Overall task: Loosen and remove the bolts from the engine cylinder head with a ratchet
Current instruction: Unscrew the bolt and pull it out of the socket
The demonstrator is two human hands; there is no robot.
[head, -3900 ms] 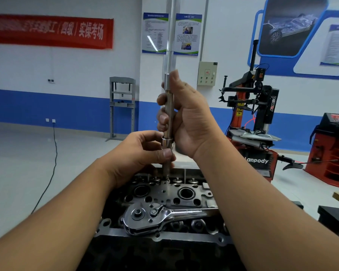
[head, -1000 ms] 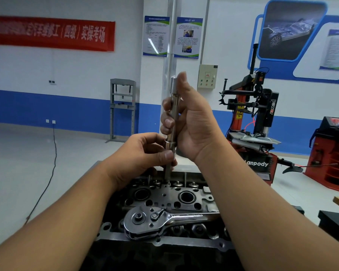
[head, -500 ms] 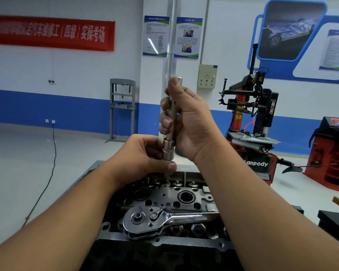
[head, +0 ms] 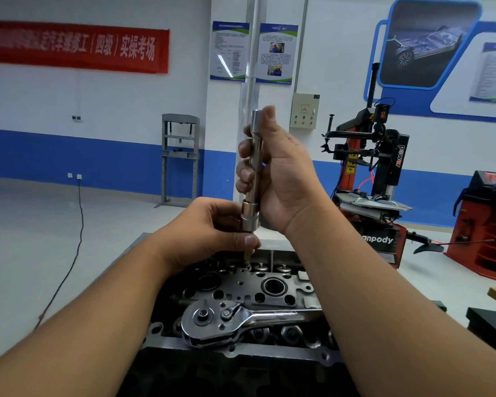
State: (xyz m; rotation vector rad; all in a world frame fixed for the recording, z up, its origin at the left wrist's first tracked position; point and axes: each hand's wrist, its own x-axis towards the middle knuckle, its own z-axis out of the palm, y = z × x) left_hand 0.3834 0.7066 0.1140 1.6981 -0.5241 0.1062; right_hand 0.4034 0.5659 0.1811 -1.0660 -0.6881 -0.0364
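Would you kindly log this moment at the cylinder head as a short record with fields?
right hand: right hand grips the extension bar, held upright
left hand: left hand pinches the bolt just below the socket
bolt: lower end at a hole in the cylinder head; whether it is free cannot be told
ratchet: ratchet lies flat on the head, untouched
background: tyre changer to the right

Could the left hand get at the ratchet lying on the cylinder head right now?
Probably, but not freely: the ratchet lies uncovered on the cylinder head just below the left hand, whose fingers are pinching the bolt under the socket extension that the right hand holds upright.
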